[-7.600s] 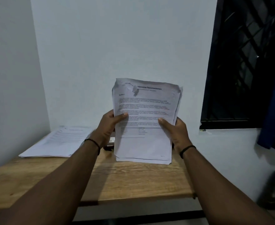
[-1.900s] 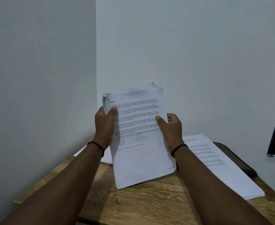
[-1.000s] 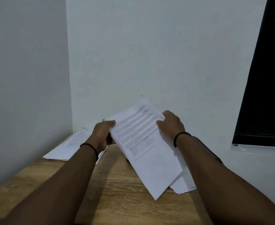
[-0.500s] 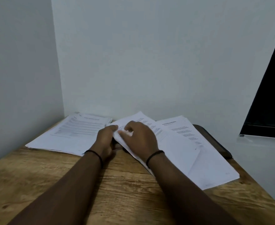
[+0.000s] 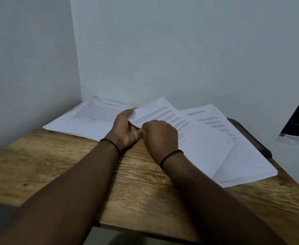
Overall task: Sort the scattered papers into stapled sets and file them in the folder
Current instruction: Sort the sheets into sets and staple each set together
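We see the middle set of papers [image 5: 189,137] tilted across the right-hand stack [image 5: 242,156] on the desk [image 5: 145,191]; our left hand [image 5: 125,129] curls round its near corner; our right hand [image 5: 160,137] pinches that same edge; another stack [image 5: 90,119] lies left.

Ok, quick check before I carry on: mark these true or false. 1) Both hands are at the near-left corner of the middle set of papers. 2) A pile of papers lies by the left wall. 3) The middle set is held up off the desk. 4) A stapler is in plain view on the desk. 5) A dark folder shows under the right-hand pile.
1) True: the left hand and right hand pinch the corner of the middle set.
2) True: the left pile.
3) False: it lies on the desk.
4) False: none is visible.
5) True: the dark folder shows past the right pile.
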